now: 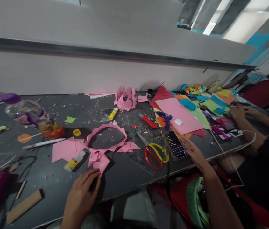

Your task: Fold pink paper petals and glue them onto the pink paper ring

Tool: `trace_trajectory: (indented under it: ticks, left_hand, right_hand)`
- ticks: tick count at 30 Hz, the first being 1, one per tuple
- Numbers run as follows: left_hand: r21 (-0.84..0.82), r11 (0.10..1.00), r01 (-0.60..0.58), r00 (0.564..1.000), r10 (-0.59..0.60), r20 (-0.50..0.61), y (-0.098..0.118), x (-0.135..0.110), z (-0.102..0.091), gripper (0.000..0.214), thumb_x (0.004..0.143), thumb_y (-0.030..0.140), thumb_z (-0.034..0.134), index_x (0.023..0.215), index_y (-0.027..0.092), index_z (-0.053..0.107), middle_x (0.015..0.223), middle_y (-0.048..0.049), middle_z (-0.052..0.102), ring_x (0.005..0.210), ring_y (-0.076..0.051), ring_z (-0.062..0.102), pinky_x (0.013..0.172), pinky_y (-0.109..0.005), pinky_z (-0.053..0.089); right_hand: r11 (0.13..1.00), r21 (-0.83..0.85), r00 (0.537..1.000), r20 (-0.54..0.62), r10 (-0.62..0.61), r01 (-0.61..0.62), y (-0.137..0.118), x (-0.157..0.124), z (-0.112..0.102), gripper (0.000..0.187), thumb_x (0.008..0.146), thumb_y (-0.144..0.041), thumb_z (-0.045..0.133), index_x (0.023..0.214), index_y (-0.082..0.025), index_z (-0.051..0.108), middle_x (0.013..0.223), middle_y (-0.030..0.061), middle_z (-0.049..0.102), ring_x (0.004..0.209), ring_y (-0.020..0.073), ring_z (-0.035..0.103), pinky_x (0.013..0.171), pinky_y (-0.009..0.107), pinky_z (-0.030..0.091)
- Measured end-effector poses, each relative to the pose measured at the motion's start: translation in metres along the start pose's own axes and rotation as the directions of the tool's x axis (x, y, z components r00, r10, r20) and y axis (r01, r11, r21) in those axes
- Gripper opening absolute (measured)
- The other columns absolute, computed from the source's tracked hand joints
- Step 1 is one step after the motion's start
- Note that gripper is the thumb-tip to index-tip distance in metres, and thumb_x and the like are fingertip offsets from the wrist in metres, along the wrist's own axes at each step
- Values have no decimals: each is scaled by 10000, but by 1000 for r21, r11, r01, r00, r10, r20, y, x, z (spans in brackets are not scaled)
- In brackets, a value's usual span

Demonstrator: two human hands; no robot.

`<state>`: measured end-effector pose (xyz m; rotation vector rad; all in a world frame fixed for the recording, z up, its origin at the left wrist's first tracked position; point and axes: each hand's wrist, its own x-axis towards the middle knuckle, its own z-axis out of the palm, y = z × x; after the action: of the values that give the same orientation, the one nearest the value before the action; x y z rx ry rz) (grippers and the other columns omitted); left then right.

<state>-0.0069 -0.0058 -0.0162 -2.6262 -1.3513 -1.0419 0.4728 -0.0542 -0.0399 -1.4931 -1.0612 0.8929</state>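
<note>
My left hand (84,190) is at the table's front, fingers curled and their tips at the lower corner of a folded pink paper piece (101,162). That piece touches a pink paper ring (105,149) with a zigzag edge, and another folded pink piece (128,147) sits at the ring's right. My right hand (194,152) has its fingers stretched out along the right edge of a smartphone (177,145), whose lit screen shows a keyboard. A blurred patch hides the phone's left side. Scissors (153,156) with red and yellow handles lie between my hands.
A pink paper crown (125,99), glue stick (113,114), glue bottle (74,161), red cutter (148,121) and blue glue gun (165,118) are around. A plastic bottle (29,114) leans left. Coloured sheets (184,119) spread right, near another person's hands (240,112).
</note>
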Motion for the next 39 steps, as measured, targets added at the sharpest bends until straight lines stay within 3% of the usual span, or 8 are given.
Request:
trace_trajectory:
  ticks: [18,26,39]
  left_hand:
    - [-4,1000,-12,1000,12,-2,1,1,-1,242,916,323,425,893,175,614,872,-67,681,780,-190,652,732,-323,518]
    - [-46,997,57,998,-55,38,1,0,-1,253,897,356,438,880,195,633,877,-68,686,789,-190,648,761,-319,519]
    - [-32,999,34,998,-32,47,2,2,-3,255,903,357,431,885,194,627,877,-65,686,784,-192,652,752,-319,521]
  right_hand:
    - [999,14,998,-32,52,-51,-3,0,-1,517,717,-296,652,1218,-308,524,1329,49,541,1285,240,426,1098,454,296]
    - [995,-76,998,-40,54,-57,-5,2,3,555,717,-382,673,1242,-315,504,1350,52,519,1298,251,407,1098,462,291]
    - [993,-113,999,-35,42,-46,-5,3,7,639,701,-373,714,1282,-317,453,1363,55,499,1275,246,436,1092,447,316]
